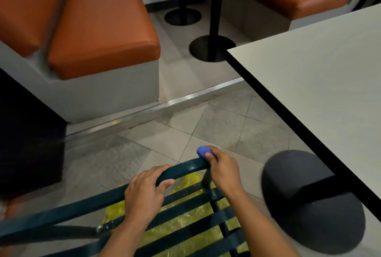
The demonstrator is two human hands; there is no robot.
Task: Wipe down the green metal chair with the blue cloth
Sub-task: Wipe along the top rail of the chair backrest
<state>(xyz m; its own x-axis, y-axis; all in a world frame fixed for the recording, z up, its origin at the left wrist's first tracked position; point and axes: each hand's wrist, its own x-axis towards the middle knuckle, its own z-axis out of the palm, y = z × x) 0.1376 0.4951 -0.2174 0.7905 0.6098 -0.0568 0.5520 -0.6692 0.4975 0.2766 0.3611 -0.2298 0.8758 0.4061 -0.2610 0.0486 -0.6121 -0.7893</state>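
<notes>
Dark green metal chair (185, 169) slats fill the lower frame, with a yellow plastic-wrapped item (185, 223) beneath them. Left hand (144, 193) curls round the chair's curved top rail; right hand (221, 171) grips a bunched blue cloth (202, 151) against the rail's corner, beside a white table (319, 83) with a black dome base (309, 205)

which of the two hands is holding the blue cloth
The right hand, at the corner of the green chair, holds the blue cloth bunched in its fingers. The left hand only grips the chair's top rail, with no cloth.
</notes>
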